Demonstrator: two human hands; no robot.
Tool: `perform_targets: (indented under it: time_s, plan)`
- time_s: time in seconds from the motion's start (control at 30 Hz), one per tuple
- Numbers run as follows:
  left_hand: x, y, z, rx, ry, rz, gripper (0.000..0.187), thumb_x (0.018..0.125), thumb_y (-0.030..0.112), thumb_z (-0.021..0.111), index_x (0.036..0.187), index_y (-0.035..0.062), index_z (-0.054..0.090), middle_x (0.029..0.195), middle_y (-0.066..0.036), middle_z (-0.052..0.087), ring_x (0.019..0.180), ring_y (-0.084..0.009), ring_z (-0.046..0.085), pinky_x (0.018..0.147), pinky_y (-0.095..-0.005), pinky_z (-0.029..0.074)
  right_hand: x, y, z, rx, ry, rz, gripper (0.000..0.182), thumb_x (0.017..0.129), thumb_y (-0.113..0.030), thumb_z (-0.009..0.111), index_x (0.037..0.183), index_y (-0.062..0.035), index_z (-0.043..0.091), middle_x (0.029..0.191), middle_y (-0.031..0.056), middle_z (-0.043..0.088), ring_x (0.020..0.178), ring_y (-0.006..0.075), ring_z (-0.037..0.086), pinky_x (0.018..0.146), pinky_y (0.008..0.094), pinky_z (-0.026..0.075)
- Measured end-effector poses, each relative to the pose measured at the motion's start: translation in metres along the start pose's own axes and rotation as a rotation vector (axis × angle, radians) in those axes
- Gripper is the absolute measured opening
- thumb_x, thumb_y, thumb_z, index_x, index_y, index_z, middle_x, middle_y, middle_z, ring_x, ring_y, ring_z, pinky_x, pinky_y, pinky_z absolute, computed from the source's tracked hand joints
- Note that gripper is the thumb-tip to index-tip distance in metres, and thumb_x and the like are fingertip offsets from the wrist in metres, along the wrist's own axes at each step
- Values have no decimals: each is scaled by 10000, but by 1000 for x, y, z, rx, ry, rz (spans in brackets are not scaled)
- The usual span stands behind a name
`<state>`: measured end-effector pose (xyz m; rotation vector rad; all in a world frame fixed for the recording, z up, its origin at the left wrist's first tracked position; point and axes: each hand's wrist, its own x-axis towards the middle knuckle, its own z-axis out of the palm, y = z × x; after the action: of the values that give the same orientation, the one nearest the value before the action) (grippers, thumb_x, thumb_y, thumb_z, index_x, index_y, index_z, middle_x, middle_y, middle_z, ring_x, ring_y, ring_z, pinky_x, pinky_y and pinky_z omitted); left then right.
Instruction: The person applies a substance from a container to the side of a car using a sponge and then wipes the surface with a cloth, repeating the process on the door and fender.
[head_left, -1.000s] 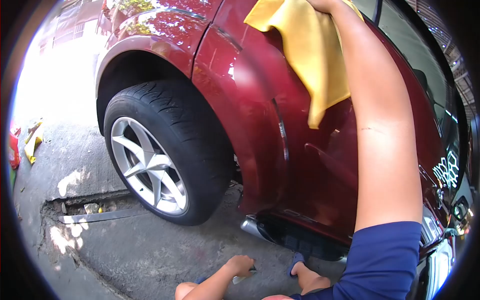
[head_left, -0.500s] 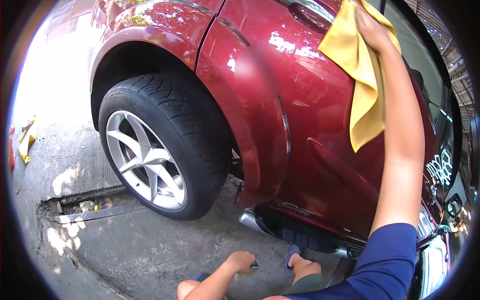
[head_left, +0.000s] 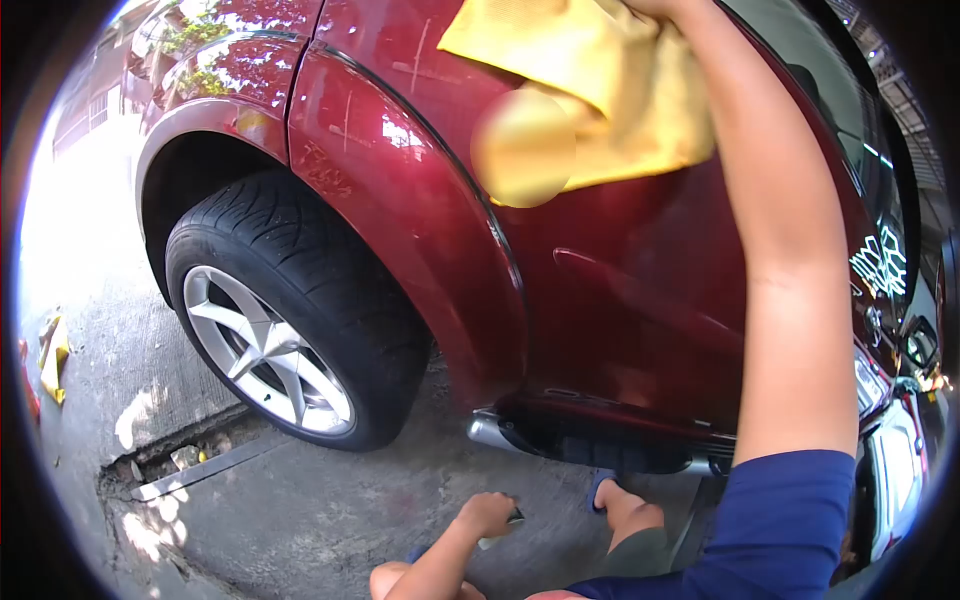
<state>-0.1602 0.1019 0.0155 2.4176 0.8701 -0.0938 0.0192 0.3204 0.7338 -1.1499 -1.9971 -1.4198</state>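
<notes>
My right arm stretches up along the red car door. At the top edge of the view my right hand is closed on a yellow cloth, which hangs in folds against the upper door; the fingers are partly cut off by the frame. Low in the middle, my left hand is closed in front of my knee. A small dark-ended item with a pale part below pokes out of it, too covered to name.
A black tire with a silver spoked wheel stands left of the door. Below the door runs a side step. A drain gap cuts the concrete at lower left, and a yellow wrapper lies farther left.
My right hand has swept the yellow cloth leftward and up across the door, and the cloth is now bunched. My view has shifted slightly. My left hand stays low, still closed.
</notes>
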Motion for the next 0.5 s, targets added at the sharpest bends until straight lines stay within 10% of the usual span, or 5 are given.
perform_targets:
  time_s: [0.23,0.5]
  plan:
    - [-32,27,1,-68,111,119,501,840,280,774,1294,91,674,1091,-186,771,1024,-378,750,877,-474,611,-192,131,-23,-149,140,118,611,1142,-435,259,1700,-186,256,1743,50,305,1593,300,302,1284,437,238]
    - [-21,-3,2,-5,49,48,468,846,344,766,1236,91,707,1086,-181,775,1016,-377,751,874,-485,607,-56,56,-6,160,33,120,612,1131,-439,377,1591,-40,435,1636,151,459,1537,278,399,1266,394,291]
